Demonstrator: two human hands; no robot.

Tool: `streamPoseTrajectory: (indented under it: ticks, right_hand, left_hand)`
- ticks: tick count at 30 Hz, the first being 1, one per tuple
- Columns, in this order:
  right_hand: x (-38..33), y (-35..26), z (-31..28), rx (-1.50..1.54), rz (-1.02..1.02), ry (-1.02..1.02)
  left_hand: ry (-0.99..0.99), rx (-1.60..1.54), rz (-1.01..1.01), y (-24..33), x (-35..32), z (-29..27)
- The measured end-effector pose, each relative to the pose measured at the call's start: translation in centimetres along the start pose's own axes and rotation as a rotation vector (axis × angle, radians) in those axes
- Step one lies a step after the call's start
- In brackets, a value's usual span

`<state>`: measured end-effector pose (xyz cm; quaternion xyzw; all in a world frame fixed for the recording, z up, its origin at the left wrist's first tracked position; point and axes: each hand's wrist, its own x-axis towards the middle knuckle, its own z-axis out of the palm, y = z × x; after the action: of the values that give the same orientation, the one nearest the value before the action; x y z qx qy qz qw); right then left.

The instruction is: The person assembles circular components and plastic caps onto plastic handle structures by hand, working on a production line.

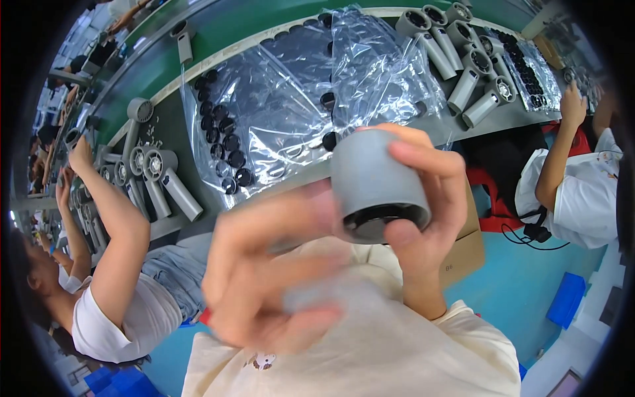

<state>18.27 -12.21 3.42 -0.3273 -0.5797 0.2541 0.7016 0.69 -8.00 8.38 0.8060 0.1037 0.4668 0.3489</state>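
Note:
My right hand (423, 198) grips the round grey head (374, 178) of a small hand-held fan, held close to the camera with its dark opening facing down. My left hand (264, 271) is blurred just left of and below it, fingers curled around the fan's grey handle (317, 294), which is smeared by motion. Behind my hands lies a clear plastic bag (284, 112) of several black round discs on the grey bench.
Rows of grey fan bodies stand on the bench at left (162, 178) and upper right (463, 73). A green conveyor belt (218, 40) runs behind. Two people work nearby: an arm at left (112, 225), a white-shirted person at right (569, 185). A cardboard box (466, 248) sits below.

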Motion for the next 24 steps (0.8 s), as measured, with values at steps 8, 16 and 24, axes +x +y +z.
streamPoseTrajectory:
  ticks: [8, 16, 24]
  right_hand:
    - [1.5, 0.4, 2.5, 0.071, -0.327, 0.271]
    - [3.2, 0.5, 4.5, -0.091, -0.243, 0.315]
    - [3.0, -0.5, 7.7, 0.254, -0.093, 0.4]
  left_hand:
    - [0.349, -0.676, -0.569, -0.9, -2.3, 5.2]
    - [0.607, -1.017, -0.404, -1.9, 3.4, 7.6]
    - [0.604, -0.919, -0.071, -4.6, 1.7, 7.6]
